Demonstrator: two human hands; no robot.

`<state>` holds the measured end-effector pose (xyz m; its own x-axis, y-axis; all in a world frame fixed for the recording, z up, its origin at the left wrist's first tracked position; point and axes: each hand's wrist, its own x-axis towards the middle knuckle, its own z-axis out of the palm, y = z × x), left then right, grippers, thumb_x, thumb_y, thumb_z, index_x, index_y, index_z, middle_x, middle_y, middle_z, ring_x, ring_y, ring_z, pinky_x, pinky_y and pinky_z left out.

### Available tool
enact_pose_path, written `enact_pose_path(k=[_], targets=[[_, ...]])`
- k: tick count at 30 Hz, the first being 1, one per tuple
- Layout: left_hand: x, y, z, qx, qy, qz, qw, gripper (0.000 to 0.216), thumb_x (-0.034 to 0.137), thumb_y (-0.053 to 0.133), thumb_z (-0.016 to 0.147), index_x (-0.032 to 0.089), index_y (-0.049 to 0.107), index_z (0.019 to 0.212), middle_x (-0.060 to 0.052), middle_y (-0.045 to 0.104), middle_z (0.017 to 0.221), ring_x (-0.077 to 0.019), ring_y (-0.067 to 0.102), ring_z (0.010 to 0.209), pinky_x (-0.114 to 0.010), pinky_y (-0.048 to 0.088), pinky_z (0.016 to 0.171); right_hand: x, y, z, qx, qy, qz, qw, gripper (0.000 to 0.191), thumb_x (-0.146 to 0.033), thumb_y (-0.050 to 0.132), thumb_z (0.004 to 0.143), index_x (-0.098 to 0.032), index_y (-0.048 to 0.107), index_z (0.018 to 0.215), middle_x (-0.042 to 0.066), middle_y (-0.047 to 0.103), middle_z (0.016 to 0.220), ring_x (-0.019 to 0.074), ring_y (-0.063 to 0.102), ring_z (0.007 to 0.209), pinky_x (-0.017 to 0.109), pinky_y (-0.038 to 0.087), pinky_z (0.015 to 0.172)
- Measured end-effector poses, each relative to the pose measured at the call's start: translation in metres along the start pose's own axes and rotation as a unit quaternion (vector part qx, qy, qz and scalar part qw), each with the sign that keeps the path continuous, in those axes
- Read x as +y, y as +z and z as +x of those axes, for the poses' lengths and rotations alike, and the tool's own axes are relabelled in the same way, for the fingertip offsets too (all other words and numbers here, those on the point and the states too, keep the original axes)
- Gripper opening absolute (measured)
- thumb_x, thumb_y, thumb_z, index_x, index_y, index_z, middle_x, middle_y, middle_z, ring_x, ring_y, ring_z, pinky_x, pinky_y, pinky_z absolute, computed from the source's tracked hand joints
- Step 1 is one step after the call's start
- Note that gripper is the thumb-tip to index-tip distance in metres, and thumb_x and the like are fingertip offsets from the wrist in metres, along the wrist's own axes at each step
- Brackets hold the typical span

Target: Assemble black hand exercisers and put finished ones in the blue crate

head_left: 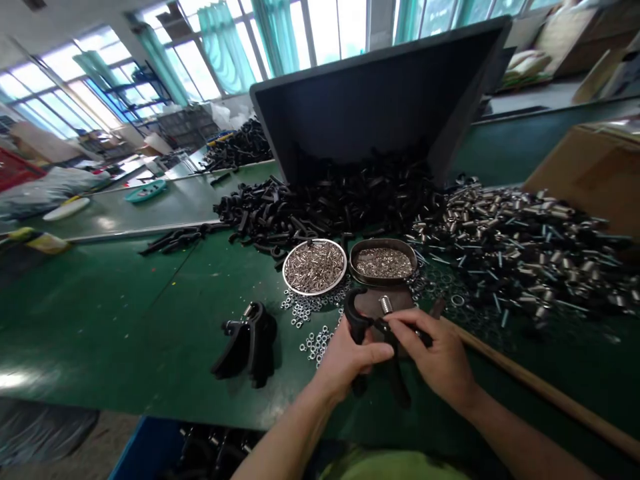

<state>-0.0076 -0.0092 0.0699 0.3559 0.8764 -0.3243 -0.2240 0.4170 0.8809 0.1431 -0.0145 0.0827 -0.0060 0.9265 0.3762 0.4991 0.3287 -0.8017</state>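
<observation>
My left hand (345,360) is closed around a black plastic handle part (357,320) with a hooked top, holding it upright over the green table (125,313). My right hand (437,357) pinches at the same part from the right, fingers pressed together near its middle. A small metal spring piece (385,305) stands just behind the part. Two shallow round dishes sit right beyond my hands: a white one (315,267) full of small metal pins and a dark one (383,262) full of tiny metal bits. Loose nuts (310,330) lie scattered beside my left hand.
Finished black grips (247,347) lie to the left. A heap of black parts (340,200) spills from a big tilted black bin (380,100). Metal springs and sleeves (525,240) pile at right. A wooden stick (550,393) crosses the table; a blue crate (150,453) sits below.
</observation>
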Motion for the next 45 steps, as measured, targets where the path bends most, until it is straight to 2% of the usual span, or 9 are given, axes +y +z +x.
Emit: enact_pose_path(k=[6,15,18,21,25,31,36,41,45], targets=[[0.001,0.015,0.004,0.004,0.108,0.073,0.991,0.059,0.026,0.082,0.056,0.021,0.050,0.106,-0.002,0.060,0.104,-0.0170,0.057,0.093,-0.028,0.049,0.078,0.010,0.001,-0.005,-0.019,-0.018,-0.032,0.999,0.016,-0.028,0.051,0.086,-0.021,0.063,0.077,-0.002,0.069,0.070,0.0132,0.065,0.065,0.023,0.048,0.064],[-0.005,0.001,0.011,-0.003,0.005,0.006,1.000,0.066,0.035,0.074,0.067,0.022,0.040,0.122,0.004,0.054,0.073,-0.0065,0.048,0.046,-0.018,0.042,0.039,0.022,-0.019,0.002,-0.099,-0.104,-0.026,0.989,0.018,-0.032,0.051,0.087,-0.020,0.060,0.098,0.005,0.068,0.090,0.0168,0.064,0.083,0.027,0.048,0.073],[-0.003,-0.005,0.010,0.033,0.063,0.080,0.994,0.074,0.028,0.077,0.064,0.025,0.038,0.127,0.001,0.059,0.086,-0.0094,0.056,0.059,-0.021,0.049,0.051,0.032,-0.018,0.000,-0.129,0.030,0.004,0.991,0.028,-0.041,0.041,0.090,-0.020,0.058,0.095,0.004,0.066,0.078,0.0162,0.062,0.069,0.027,0.047,0.062],[-0.001,-0.009,0.007,0.046,0.132,0.187,0.972,0.086,0.021,0.078,0.062,0.029,0.033,0.135,-0.003,0.058,0.113,-0.0175,0.061,0.088,-0.031,0.052,0.079,0.043,-0.010,0.004,-0.260,0.234,0.118,0.929,0.050,-0.055,0.024,0.092,-0.017,0.056,0.100,0.000,0.059,0.058,0.0141,0.056,0.050,0.025,0.042,0.047],[-0.009,-0.008,0.004,0.016,0.132,0.228,0.965,0.090,0.019,0.076,0.064,0.029,0.028,0.140,-0.006,0.055,0.124,-0.0237,0.057,0.108,-0.039,0.046,0.094,0.047,0.003,0.015,-0.338,0.217,0.174,0.899,0.044,-0.056,0.044,0.086,-0.015,0.061,0.087,0.005,0.066,0.079,0.0183,0.061,0.076,0.028,0.046,0.064],[-0.034,-0.005,-0.002,0.080,0.135,0.177,0.971,0.085,0.025,0.076,0.066,0.025,0.028,0.135,-0.008,0.050,0.130,-0.0231,0.053,0.114,-0.038,0.045,0.097,0.024,0.012,0.012,-0.258,0.130,-0.003,0.957,0.026,-0.038,0.043,0.089,-0.017,0.056,0.082,0.007,0.064,0.084,0.0199,0.059,0.080,0.032,0.043,0.071],[-0.039,-0.008,-0.004,0.072,0.156,0.273,0.946,0.086,0.024,0.080,0.058,0.022,0.033,0.130,-0.008,0.052,0.127,-0.0247,0.052,0.116,-0.038,0.043,0.098,0.013,0.010,0.009,-0.349,0.059,-0.151,0.923,0.031,-0.033,0.031,0.093,-0.016,0.056,0.089,0.012,0.065,0.092,0.0224,0.061,0.087,0.033,0.042,0.075],[-0.040,-0.012,0.016,0.032,0.135,0.312,0.940,0.076,0.025,0.075,0.065,0.023,0.033,0.129,-0.005,0.058,0.115,-0.0203,0.058,0.102,-0.035,0.046,0.091,0.032,0.014,0.015,-0.338,0.071,-0.243,0.906,0.039,-0.038,0.028,0.094,-0.015,0.059,0.090,0.012,0.067,0.093,0.0231,0.063,0.086,0.032,0.042,0.074],[-0.033,-0.028,0.042,0.074,0.195,0.450,0.868,0.055,0.027,0.072,0.070,0.022,0.049,0.119,-0.007,0.057,0.113,-0.0223,0.054,0.106,-0.037,0.044,0.092,0.047,0.016,0.036,-0.360,0.046,-0.352,0.863,0.041,-0.045,0.036,0.091,-0.017,0.064,0.085,0.012,0.069,0.088,0.0258,0.065,0.083,0.033,0.043,0.068]])
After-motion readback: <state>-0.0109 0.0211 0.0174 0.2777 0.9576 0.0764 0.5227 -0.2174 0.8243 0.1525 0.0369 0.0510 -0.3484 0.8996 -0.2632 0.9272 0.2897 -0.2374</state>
